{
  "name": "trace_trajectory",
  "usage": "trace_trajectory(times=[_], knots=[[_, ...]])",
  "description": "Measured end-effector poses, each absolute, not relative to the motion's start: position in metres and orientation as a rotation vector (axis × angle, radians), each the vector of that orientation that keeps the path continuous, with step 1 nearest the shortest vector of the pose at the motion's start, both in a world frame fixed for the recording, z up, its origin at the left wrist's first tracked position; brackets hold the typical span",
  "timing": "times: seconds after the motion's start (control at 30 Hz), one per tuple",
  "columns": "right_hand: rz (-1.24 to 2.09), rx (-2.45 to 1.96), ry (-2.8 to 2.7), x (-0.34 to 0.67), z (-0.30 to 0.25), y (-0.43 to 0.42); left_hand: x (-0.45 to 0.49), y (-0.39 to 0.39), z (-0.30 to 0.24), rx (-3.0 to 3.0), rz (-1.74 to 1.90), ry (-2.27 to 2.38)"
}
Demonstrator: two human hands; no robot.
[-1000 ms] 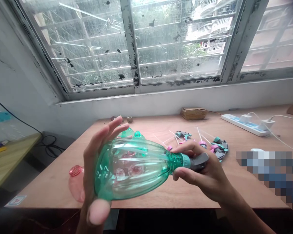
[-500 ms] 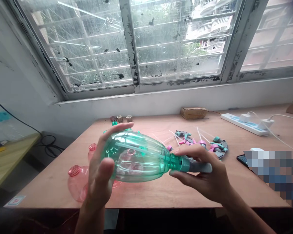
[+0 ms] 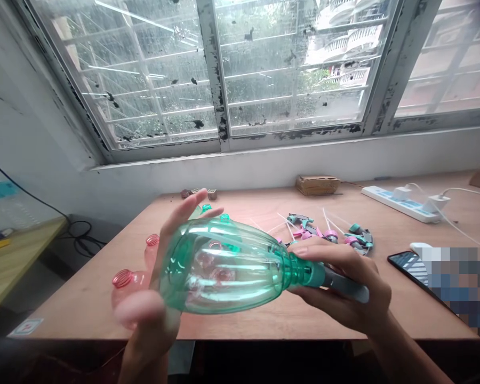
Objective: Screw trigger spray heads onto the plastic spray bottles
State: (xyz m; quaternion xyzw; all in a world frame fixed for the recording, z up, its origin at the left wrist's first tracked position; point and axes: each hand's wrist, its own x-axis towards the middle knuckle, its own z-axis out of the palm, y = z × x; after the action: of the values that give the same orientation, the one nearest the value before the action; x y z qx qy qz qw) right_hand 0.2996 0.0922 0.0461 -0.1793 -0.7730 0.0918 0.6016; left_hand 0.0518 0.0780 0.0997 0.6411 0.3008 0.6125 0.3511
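One hand, the right (image 3: 374,290), shows in the head view with its fingers and thumb closed around the neck end of a green bottle (image 3: 232,272) and the grey spray head (image 3: 346,282) fitted to it. The left hand (image 3: 160,320) is open wide at the bottle's base, fingers spread above and thumb, blurred, standing off below; whether its palm bears on the base cannot be determined. The bottle is held on its side over the table (image 3: 264,328), base to the left. Markings: a small sticker (image 3: 27,327) at the table's front left corner carries a red mark, illegible at this scale; a blue label (image 3: 0,190) on a clear bottle at far left is likewise unreadable. Materials: the held bottle is translucent plastic, tapering toward the neck, with lengthwise ribs and a teal collar (image 3: 317,274). Translucent red bottles (image 3: 130,280) with threaded necks stand beside the left hand; green bottle necks (image 3: 207,207) show behind it. Pink, grey and teal spray heads (image 3: 358,237) with thin tubes lie beyond the right hand. The tabletop has a wood-grain surface; the window frame (image 3: 212,80) shows flaking paint.
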Motion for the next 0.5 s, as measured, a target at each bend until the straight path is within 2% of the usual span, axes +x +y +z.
trace_trajectory(times=[0.1, 0.2, 0.3, 0.5], knots=[[0.035, -0.377, -1.883, 0.300, 0.049, 0.095, 0.052, 0.078, 0.100, 1.670, 1.593, 0.826], [0.005, -0.363, -1.943, 0.300, 0.052, 0.097, 0.048, 0.081, 0.099, 1.683, 1.535, 0.852], [0.164, -0.357, -1.905, 0.299, 0.049, 0.097, 0.043, 0.081, 0.098, 1.853, 1.542, 0.794], [0.453, -0.362, -1.783, 0.303, 0.042, 0.096, 0.048, 0.063, 0.097, 2.027, 1.921, 0.662]])
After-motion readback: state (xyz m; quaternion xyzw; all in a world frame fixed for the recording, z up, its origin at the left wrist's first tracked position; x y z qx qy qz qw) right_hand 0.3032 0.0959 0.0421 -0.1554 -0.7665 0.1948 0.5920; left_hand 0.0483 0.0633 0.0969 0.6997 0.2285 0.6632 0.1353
